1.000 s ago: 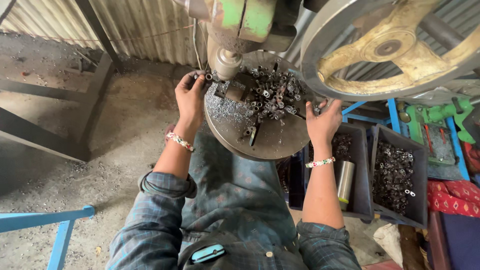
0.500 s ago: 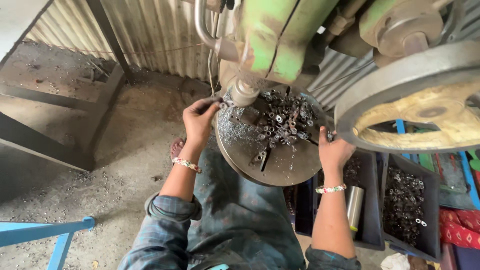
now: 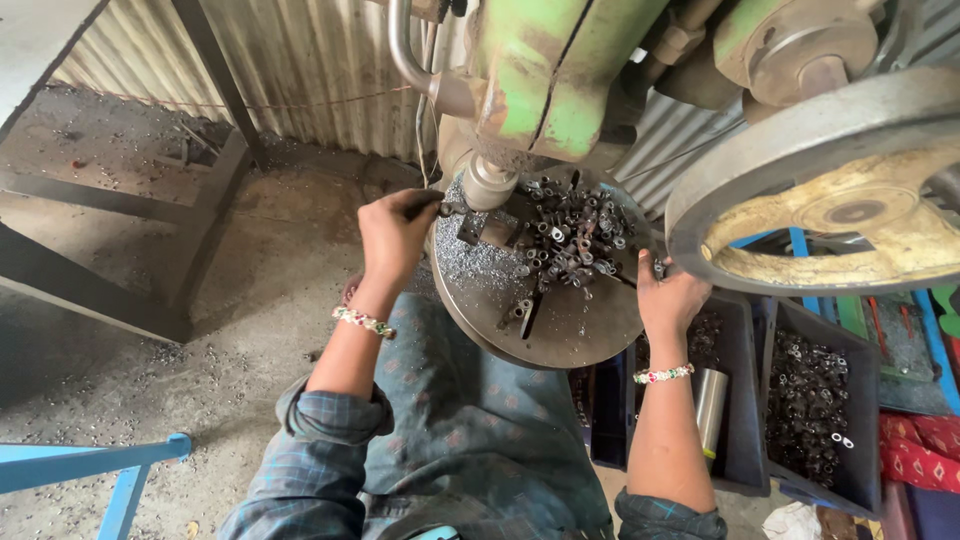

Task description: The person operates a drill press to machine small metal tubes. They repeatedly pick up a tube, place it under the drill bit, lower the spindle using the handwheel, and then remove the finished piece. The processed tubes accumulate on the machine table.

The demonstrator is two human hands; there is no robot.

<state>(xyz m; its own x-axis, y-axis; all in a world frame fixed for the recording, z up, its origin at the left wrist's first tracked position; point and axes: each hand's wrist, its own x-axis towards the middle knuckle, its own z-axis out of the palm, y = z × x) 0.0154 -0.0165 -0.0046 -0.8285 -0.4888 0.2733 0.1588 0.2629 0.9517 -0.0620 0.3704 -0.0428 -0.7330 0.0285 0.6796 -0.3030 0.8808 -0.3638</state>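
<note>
Round grey steel press table: left hand fingers pinching small metal piece at 10 o'clock; right hand fingers curled on rim at 3 o'clock; heap of small dark metal tubes at 12.

A green press body, its paint worn to rust-brown in patches, rises over a dull grey round table dusted with silvery shavings and a heap of dark grey metal pieces. The flywheel has a grey rim and faded yellow spokes. Both wrists carry beaded bracelets in white, green and red, on the left hand and the right hand. The sleeves are blue-grey plaid; the lap cloth is teal with small rust-coloured motifs. Dark blue-black bins sit by a red patterned cloth.
</note>
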